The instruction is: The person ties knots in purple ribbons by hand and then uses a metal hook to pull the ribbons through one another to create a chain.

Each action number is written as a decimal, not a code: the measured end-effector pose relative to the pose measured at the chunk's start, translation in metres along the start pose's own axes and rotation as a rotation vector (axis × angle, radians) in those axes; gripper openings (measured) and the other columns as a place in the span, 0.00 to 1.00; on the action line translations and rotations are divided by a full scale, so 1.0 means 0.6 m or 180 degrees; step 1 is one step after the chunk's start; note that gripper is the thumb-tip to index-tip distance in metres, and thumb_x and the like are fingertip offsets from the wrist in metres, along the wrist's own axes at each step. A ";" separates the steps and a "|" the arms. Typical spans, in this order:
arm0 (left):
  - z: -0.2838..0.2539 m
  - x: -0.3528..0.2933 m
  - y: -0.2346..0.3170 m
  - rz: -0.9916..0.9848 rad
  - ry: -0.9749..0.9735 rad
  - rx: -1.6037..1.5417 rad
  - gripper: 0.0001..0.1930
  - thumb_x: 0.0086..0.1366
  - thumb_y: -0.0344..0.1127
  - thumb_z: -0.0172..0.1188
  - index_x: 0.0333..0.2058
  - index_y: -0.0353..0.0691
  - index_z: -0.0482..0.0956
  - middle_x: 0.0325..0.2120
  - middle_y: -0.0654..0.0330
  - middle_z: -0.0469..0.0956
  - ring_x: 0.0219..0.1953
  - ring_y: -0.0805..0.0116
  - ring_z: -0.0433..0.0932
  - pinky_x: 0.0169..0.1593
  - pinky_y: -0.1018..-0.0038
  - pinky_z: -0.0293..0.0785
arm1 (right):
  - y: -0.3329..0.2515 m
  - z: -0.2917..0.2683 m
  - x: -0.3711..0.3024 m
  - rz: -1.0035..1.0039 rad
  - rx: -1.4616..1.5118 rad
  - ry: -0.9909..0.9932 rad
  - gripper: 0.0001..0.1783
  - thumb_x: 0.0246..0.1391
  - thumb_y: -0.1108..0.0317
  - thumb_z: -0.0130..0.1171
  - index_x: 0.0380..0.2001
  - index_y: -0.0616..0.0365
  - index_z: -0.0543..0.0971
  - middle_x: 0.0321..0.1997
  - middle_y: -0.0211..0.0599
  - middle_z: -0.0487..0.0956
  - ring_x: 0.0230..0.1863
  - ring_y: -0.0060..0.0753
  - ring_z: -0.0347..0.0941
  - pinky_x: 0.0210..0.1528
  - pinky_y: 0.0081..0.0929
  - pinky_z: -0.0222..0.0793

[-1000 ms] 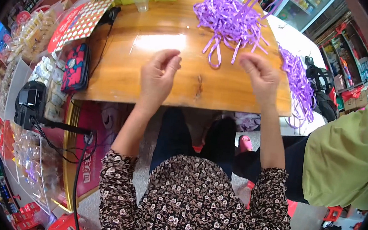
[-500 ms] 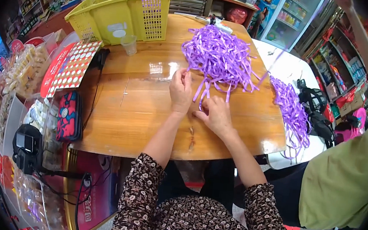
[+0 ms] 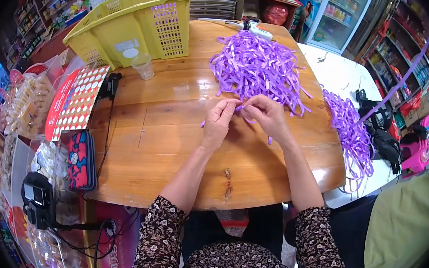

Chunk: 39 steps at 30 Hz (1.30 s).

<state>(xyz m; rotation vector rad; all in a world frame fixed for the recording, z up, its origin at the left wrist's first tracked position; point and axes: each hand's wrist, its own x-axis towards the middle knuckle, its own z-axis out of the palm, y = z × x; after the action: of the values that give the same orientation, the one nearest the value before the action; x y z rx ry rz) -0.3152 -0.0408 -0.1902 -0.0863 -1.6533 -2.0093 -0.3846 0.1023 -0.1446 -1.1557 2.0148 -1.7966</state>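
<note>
At grip: purple ribbon (image 3: 241, 107) partly hidden by left hand (image 3: 218, 124) and right hand (image 3: 269, 119) | just beyond grip: ribbon heap (image 3: 256, 68) buries most strand ends | left of grip: 1 thin item (image 3: 143, 131), too small to identify | farther left, beyond: yellow crate (image 3: 151, 36), top corner cut off | right of grip: green shirt (image 3: 405, 225), cropped by rim

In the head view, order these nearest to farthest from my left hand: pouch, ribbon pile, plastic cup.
From the left hand:
1. Ribbon pile, just beyond it.
2. Plastic cup, beyond and left.
3. Pouch, farthest left.
</note>
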 end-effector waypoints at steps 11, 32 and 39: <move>0.001 0.005 0.001 -0.0176 0.0053 0.0335 0.04 0.60 0.29 0.59 0.34 0.36 0.78 0.20 0.75 0.67 0.23 0.87 0.61 0.25 0.86 0.58 | 0.008 -0.049 0.004 0.0280 0.0729 0.0116 0.11 0.59 0.69 0.51 0.40 0.63 0.78 0.28 0.26 0.77 0.31 0.15 0.71 0.34 0.14 0.68; -0.060 0.028 0.055 -0.0682 0.1450 -0.1134 0.13 0.63 0.42 0.56 0.28 0.37 0.76 0.13 0.74 0.58 0.13 0.85 0.52 0.15 0.84 0.48 | 0.012 -0.126 -0.005 0.0035 -0.0922 0.1868 0.11 0.54 0.63 0.60 0.27 0.60 0.81 0.21 0.23 0.75 0.20 0.14 0.64 0.23 0.14 0.59; -0.013 0.005 0.055 -0.1504 0.0123 -0.0727 0.15 0.66 0.43 0.52 0.29 0.37 0.76 0.13 0.75 0.58 0.13 0.87 0.52 0.15 0.86 0.49 | -0.003 -0.032 -0.002 -0.1599 -0.2614 0.0742 0.17 0.41 0.65 0.66 0.38 0.56 0.80 0.43 0.33 0.78 0.44 0.36 0.72 0.42 0.29 0.67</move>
<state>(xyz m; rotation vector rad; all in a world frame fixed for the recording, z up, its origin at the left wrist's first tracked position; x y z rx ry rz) -0.3011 -0.0528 -0.1616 0.2860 -1.5142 -2.5264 -0.3950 0.1174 -0.1387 -1.8710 2.9448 -1.3028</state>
